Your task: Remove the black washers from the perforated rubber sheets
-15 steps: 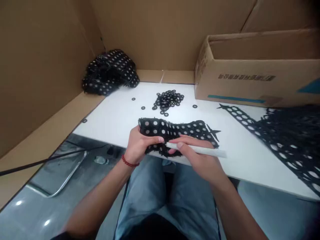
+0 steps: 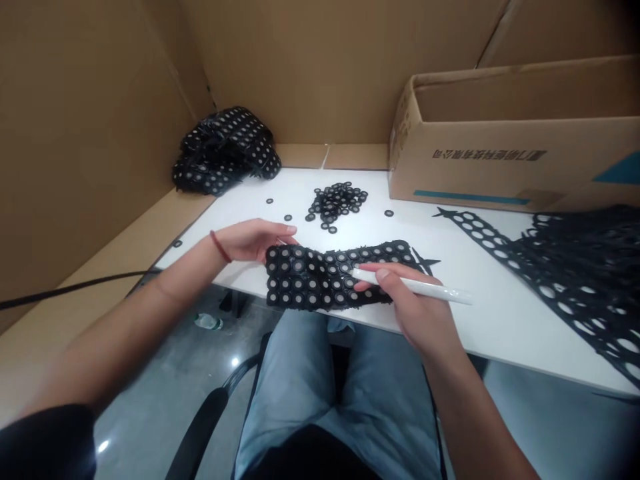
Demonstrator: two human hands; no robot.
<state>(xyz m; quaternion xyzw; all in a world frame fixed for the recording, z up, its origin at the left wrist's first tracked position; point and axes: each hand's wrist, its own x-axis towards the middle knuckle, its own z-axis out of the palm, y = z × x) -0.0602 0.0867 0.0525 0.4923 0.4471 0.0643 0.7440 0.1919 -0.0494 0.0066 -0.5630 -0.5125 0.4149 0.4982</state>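
1 black dotted sheet (image 2: 295, 283) at the tabletop (image 2: 500, 320) edge, left hand (image 2: 253, 241) at its corner, grip unclear, right hand (image 2: 417, 303) clamped on white stick (image 2: 437, 291), small discs (image 2: 337, 201) beyond

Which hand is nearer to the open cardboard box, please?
Right. The right hand, holding a white pen-shaped tool, is in front of the cardboard box; the left hand is farther left, at the left end of the black dotted sheet.
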